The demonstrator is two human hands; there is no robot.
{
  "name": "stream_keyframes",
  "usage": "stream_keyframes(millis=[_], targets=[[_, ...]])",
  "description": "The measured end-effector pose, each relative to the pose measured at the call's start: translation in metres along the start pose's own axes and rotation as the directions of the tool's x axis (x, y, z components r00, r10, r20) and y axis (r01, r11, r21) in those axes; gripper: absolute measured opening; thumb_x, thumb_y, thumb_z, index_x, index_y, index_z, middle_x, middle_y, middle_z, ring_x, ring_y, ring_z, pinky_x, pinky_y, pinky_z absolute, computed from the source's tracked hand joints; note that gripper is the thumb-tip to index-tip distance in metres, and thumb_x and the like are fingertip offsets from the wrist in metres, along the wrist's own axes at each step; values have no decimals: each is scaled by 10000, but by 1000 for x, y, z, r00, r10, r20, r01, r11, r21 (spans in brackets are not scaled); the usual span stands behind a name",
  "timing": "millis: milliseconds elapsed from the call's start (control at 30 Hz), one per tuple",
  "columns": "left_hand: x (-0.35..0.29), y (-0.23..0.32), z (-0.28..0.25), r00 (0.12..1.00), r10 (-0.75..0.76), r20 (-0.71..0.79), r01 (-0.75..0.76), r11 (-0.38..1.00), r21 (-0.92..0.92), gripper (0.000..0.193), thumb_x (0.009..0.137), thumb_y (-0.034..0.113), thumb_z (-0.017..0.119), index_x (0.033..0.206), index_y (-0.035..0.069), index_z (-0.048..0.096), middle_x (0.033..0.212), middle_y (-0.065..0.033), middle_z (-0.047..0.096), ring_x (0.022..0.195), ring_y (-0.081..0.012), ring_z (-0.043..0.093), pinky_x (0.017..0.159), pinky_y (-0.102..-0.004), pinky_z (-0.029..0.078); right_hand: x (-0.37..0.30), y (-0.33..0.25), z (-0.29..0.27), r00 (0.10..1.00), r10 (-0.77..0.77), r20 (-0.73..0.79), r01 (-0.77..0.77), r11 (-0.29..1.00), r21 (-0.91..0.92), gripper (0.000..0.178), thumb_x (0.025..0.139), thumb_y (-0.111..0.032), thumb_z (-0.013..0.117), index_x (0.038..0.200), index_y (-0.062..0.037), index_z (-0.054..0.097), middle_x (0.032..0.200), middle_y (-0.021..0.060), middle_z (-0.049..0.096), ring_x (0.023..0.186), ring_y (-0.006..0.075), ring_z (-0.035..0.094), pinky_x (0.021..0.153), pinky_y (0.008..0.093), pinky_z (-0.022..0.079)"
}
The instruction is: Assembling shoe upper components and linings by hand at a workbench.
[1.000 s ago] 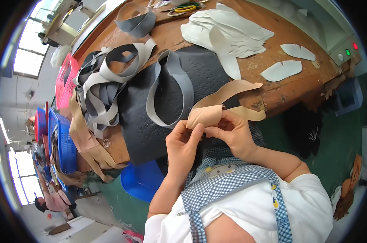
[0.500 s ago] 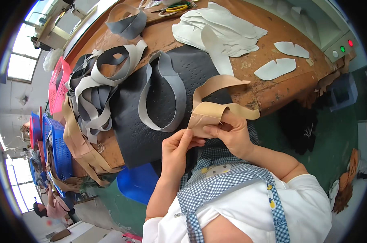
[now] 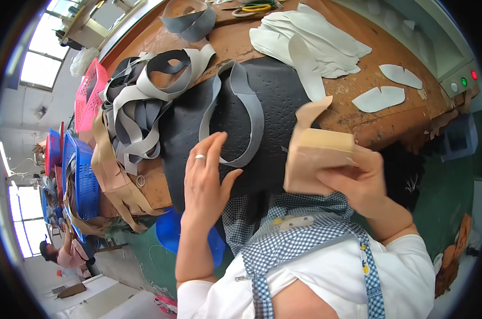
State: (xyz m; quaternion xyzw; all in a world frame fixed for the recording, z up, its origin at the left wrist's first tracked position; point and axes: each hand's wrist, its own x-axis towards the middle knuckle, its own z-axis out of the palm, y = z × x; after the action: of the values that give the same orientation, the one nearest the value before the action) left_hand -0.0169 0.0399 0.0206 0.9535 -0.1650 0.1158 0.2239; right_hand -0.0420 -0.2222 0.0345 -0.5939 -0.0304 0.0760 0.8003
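My right hand grips a folded tan leather band, its fingers behind it and the thumb on its near face. One narrow end of the band sticks up toward the white pieces. My left hand has let its fingers spread and holds nothing; a ring is on one finger. Its fingertips are beside the lower left of a grey leather loop, and I cannot tell whether they touch it. Under the loop lies a black pitted mat on the brown worktable.
Left of the mat is a heap of grey and white bands, with tan strips nearer. White cut pieces are stacked at the back, near yellow-handled scissors. Blue and pink baskets stand left. A person is far off.
My left hand has let go of the tan band and moved left toward the grey loop, fingers opening. My right hand has carried the band to the right. The view has shifted slightly.
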Motion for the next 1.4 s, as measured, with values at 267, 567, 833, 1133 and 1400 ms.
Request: stream_keyframes(millis=[267,567,833,1133,1400], targets=[[58,-37,-46,983,-139,122,183,631,-754,94,872,21,697,949,-29,676,827,40,639,806,-41,555,737,-211,448,10,-70,-14,858,314,407,-369,927,61,269,793,30,725,1051,88,680,952,126,709,860,166,688,770,285,544],[43,2,-50,993,83,79,-20,807,-590,161,839,-54,680,999,-46,663,890,-79,622,839,-163,610,763,-270,481,100,77,44,969,204,136,-242,700,672,256,943,-126,657,1171,-20,615,1120,65,656,990,166,653,920,321,524],[-4,4,-8,978,-208,35,166,655,-737,172,799,-97,710,961,-45,684,900,-53,661,856,-126,615,820,-259,493,74,90,44,944,42,327,-250,735,630,273,908,-147,693,1156,-51,630,1102,48,657,1013,150,650,896,312,535],[-3,11,-1,946,-323,5,165,469,-868,272,839,-43,733,1082,-44,611,936,-55,643,888,-122,614,858,-264,507,66,90,38,927,220,303,-353,781,515,249,896,-87,702,1135,-39,653,1027,48,696,901,135,678,759,275,556],[0,10,-3,923,-343,177,305,367,-879,376,848,17,754,1201,-47,640,1028,-69,703,937,-116,641,904,-279,511,64,87,34,913,252,322,-394,752,528,228,893,-75,698,1118,-46,673,1028,52,707,890,126,682,743,272,562]])
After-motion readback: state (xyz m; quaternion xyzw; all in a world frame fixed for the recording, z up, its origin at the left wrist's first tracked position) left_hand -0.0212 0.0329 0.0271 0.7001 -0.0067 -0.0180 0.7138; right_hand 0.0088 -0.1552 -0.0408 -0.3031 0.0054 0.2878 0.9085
